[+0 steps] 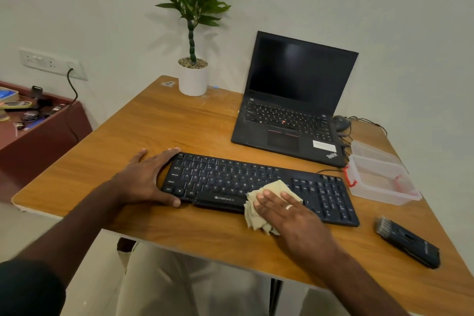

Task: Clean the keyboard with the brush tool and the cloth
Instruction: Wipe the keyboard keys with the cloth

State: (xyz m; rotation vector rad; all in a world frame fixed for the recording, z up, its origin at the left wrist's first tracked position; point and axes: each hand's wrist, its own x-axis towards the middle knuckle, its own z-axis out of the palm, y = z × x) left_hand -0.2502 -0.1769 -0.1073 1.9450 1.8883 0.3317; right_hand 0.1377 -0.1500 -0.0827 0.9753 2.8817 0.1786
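Note:
A black keyboard [230, 179] lies across the wooden table [159, 123] in front of me. My left hand [146, 179] grips its left end, thumb at the front edge and fingers over the back edge. My right hand [284, 210] presses flat on a crumpled beige cloth [256, 218] that covers the keyboard's front edge, right of the space bar. The black brush tool [407, 241] lies by itself on the table to the right, bristles pointing away from me.
An open black laptop [295, 100] stands behind the keyboard. A clear plastic box [379, 179] with a red clip sits right of it, cables and a mouse [341, 122] beyond. A potted plant [193, 77] is at the back edge. A cluttered red side table [38, 131] stands left.

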